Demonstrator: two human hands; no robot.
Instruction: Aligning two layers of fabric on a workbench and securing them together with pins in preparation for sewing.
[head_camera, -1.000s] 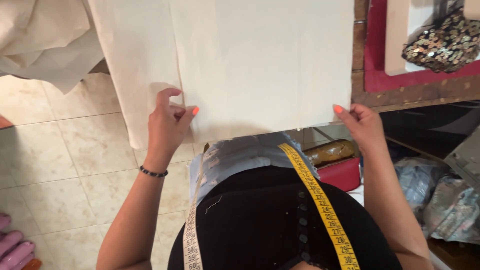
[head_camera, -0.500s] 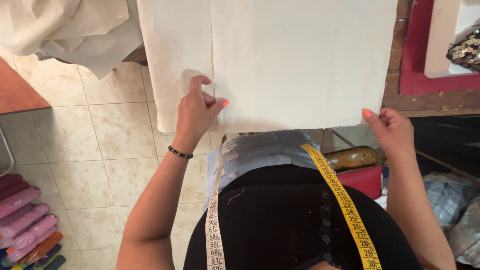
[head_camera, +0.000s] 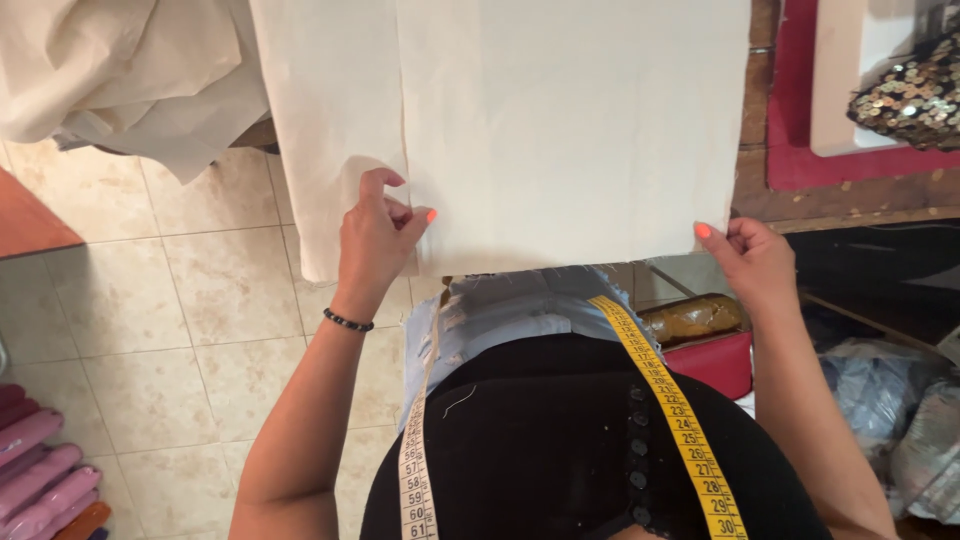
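Note:
A large sheet of cream fabric (head_camera: 560, 120) lies folded on a table in front of me. My left hand (head_camera: 378, 240) pinches the fabric's near edge at its left fold, with a dark bead bracelet on the wrist. My right hand (head_camera: 752, 258) grips the near right corner of the same fabric. A yellow and white measuring tape (head_camera: 660, 390) hangs around my neck over my black top.
More cream cloth (head_camera: 110, 70) is bunched at the upper left. A red mat (head_camera: 800, 160) with a white board and a sequined piece (head_camera: 910, 95) lies at the right. Pink rolls (head_camera: 40, 470) rest on the tiled floor. Red box and plastic bags at lower right.
The view has shifted so the fabric and my hands sit further right in the frame. Both hands keep their hold on the fabric's near edge.

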